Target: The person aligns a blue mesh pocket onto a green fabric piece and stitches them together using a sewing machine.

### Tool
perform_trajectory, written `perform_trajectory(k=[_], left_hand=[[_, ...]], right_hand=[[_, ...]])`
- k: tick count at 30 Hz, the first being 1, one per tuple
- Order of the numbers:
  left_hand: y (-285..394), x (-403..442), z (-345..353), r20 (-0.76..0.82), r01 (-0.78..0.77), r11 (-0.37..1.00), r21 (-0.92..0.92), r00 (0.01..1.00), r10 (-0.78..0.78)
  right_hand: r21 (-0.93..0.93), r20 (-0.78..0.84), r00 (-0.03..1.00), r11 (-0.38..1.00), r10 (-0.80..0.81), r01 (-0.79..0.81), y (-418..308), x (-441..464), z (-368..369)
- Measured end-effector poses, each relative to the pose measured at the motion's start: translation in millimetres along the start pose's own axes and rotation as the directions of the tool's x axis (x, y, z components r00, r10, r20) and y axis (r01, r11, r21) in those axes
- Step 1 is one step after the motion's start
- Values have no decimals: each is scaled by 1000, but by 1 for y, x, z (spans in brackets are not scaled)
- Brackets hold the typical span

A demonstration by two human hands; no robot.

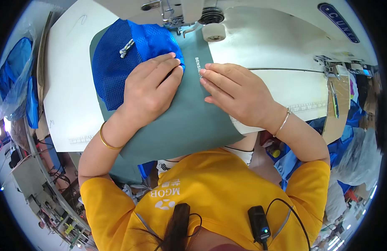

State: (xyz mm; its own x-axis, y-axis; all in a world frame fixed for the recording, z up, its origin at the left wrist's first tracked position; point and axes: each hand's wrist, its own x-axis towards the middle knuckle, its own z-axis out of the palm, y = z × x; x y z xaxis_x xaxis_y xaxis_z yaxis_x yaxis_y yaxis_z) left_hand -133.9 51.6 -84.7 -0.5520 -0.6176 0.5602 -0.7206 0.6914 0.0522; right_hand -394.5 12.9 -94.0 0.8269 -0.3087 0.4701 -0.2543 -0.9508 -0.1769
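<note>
My left hand (pixel 153 85) lies on the right part of a blue mesh fabric piece (pixel 112 62), fingertips at its right edge; the fingers are spread a little. A knotted light cord (pixel 126 48) shows on the blue piece. Under both hands is a dark green sheet (pixel 189 125) with white lettering. My right hand (pixel 239 92) rests at the right side of that sheet, fingers stretched out beside the lettering. Just beyond the blue piece is the sewing machine's presser foot area (pixel 176 29).
The sewing machine (pixel 260 21) spans the top of the view over a white table (pixel 68 83) with a printed ruler scale. Plastic bags and blue fabric (pixel 17 62) hang at the left. More plastic and blue material (pixel 352 154) lies at the right.
</note>
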Motion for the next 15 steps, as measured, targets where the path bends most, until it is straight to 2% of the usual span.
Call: perform_trajectory(k=[3,5,15], left_hand=[[7,3,-6,37,30,999,-27,999,-29],[13,5,-16,142,108,990,-90,985,-94],[8,-3,-12,138,61,994,-86,989,-48]], right_hand=[[10,-7,1000,1000,11,-11,-1,0,0],[14,-12,1000,1000,22,-22,-1,-1,0],[37,-55,998,999,-2,4,0,-1,3]])
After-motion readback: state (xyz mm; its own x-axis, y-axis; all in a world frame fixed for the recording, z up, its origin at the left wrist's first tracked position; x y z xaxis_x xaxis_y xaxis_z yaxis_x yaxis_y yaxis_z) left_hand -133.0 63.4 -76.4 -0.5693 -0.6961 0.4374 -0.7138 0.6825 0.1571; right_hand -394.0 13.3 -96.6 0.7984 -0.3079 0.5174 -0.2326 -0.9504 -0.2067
